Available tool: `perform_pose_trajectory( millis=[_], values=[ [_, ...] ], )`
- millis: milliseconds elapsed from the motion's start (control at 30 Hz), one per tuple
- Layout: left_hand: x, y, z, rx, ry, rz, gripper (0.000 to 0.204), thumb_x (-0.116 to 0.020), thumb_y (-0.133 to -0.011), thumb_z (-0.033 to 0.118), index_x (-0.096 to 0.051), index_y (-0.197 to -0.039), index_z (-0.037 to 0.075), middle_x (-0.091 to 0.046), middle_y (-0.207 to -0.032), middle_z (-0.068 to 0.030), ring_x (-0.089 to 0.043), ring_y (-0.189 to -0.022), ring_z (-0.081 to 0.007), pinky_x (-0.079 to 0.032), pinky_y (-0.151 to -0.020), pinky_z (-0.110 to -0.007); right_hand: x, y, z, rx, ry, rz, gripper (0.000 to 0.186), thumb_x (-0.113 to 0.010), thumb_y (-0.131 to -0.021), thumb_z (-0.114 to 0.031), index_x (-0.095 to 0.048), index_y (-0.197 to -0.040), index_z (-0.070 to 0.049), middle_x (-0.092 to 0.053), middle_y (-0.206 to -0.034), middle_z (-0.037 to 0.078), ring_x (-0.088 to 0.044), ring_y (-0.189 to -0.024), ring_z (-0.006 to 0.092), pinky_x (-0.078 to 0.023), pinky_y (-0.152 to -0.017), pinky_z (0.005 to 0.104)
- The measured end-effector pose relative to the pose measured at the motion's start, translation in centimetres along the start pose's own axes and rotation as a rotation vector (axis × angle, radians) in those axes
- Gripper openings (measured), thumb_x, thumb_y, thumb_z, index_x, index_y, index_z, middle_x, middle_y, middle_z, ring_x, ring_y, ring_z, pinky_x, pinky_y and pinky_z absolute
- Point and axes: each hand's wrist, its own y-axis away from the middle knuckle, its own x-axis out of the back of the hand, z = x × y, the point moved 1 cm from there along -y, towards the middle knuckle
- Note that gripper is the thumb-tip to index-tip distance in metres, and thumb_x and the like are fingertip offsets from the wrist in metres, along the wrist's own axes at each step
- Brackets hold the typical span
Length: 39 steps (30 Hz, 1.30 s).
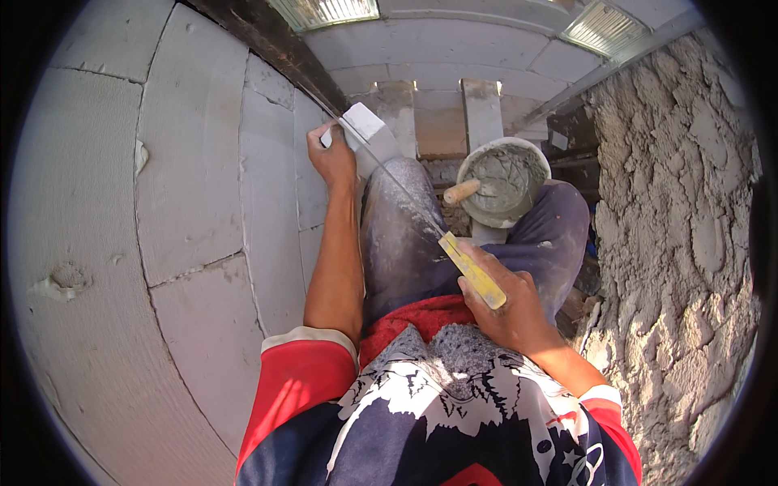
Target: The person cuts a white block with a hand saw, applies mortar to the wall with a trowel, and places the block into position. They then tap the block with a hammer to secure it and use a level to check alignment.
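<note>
My left hand (331,162) grips a small pale block (365,121) that rests by my left knee. The long thin blade of a hand saw (397,185) lies across the block. My right hand (506,296) is closed on the saw's yellow handle (474,271), low in front of my torso. Pale dust coats the thigh of my trousers (389,202) under the blade. A round bucket (486,211) of wet grey mortar sits between my knees, with a wooden handle (460,191) sticking out of it.
A wall of large light blocks (186,146) rises along my left. Rough grey plaster (664,227) covers the surface along my right. Ahead are two upright planks (480,109), a dark beam (275,49) and glass-like panels (608,28) in the far wall.
</note>
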Motion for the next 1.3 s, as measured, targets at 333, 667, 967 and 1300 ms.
perform_pose_trajectory(
  millis=[333,667,967,1300],
  values=[
    [0.3,-0.1,-0.1,-0.059,-0.031,0.047,0.015,-0.066,-0.098,0.013,-0.066,-0.102,-0.002,-0.069,-0.109,-0.0161,-0.063,-0.106,-0.0273,-0.046,-0.1,-0.039,-0.8,-2.5,2.1,0.024,-0.092,0.005,0.053,-0.07,-0.096,-0.009,-0.056,-0.147,-0.009,-0.071,-0.122,0.024,-0.072,-0.104,0.0413,-0.057,-0.087,0.0421],
    [-0.6,0.0,0.4,-0.049,-0.029,0.034,0.014,-0.064,-0.098,0.011,-0.066,-0.1,-0.002,-0.07,-0.11,-0.0174,-0.064,-0.109,-0.0272,-0.047,-0.101,-0.039,-2.4,-4.5,3.6,0.053,-0.106,0.027,0.055,-0.07,-0.094,-0.006,-0.055,-0.147,-0.009,-0.071,-0.122,0.025,-0.073,-0.104,0.0409,-0.059,-0.083,0.039],
    [-0.8,-1.1,-0.9,-0.077,-0.063,0.041,0.015,-0.064,-0.098,0.012,-0.067,-0.1,-0.003,-0.069,-0.107,-0.0158,-0.064,-0.105,-0.0259,-0.047,-0.098,-0.038,-4.0,-5.9,3.9,0.066,-0.122,0.036,0.057,-0.071,-0.094,-0.008,-0.053,-0.148,-0.006,-0.07,-0.125,0.024,-0.074,-0.101,0.0394,-0.06,-0.082,0.0455],
    [-0.8,-0.4,0.2,-0.028,0.001,0.029,0.014,-0.064,-0.099,0.011,-0.067,-0.102,-0.002,-0.07,-0.112,-0.0159,-0.064,-0.107,-0.0256,-0.047,-0.101,-0.038,-2.4,-6.2,4.3,-0.014,-0.18,-0.007,0.046,-0.066,-0.098,-0.007,-0.058,-0.143,-0.004,-0.071,-0.129,0.019,-0.074,-0.108,0.0315,-0.055,-0.096,0.0363]
  ],
)
